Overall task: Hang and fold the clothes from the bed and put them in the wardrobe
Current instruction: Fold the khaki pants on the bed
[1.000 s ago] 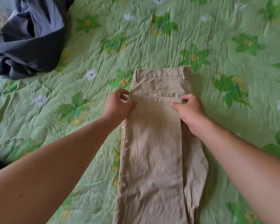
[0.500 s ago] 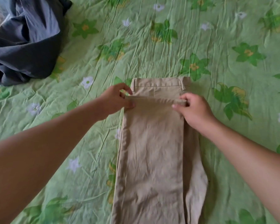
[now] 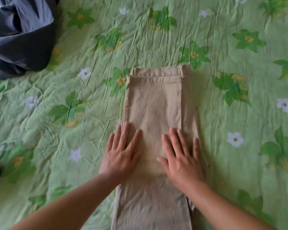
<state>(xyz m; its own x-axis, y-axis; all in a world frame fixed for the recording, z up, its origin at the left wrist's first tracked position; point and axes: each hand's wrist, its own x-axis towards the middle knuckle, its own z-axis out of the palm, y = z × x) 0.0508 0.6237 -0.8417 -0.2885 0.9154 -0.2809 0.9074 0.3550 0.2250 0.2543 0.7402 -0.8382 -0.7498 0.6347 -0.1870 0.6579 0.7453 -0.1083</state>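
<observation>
Left hand (image 3: 121, 155) and right hand (image 3: 181, 158) both lie palm down on the beige trousers (image 3: 155, 100), fingers straight and a little spread. Neither grasps anything; each is released and resting flat on the cloth.

The left hand sits at the left edge of the trousers. Its forefinger and thumb are on the beige cloth, and its outer fingers reach past the edge onto the bed (image 3: 239, 117). The right hand sits just beside it, toward the right edge, and all its fingers are on the trousers. Its little finger lies on the lower layer that shows along the right side. A strip of cloth lies bare between the two thumbs, so the hands are near each other but apart.

One pair of trousers is in view, in the middle of the bed. It is folded lengthwise into a long narrow strip. An upper layer is laid over it, with its far edge just short of the waistband. The near end runs out of the bottom of the picture between the forearms.

One heap of grey clothing (image 3: 20, 37) lies crumpled at the far left corner, well apart from the trousers; how many pieces it holds cannot be told. The bed carries a wrinkled green cover printed with green leaves and white flowers.
</observation>
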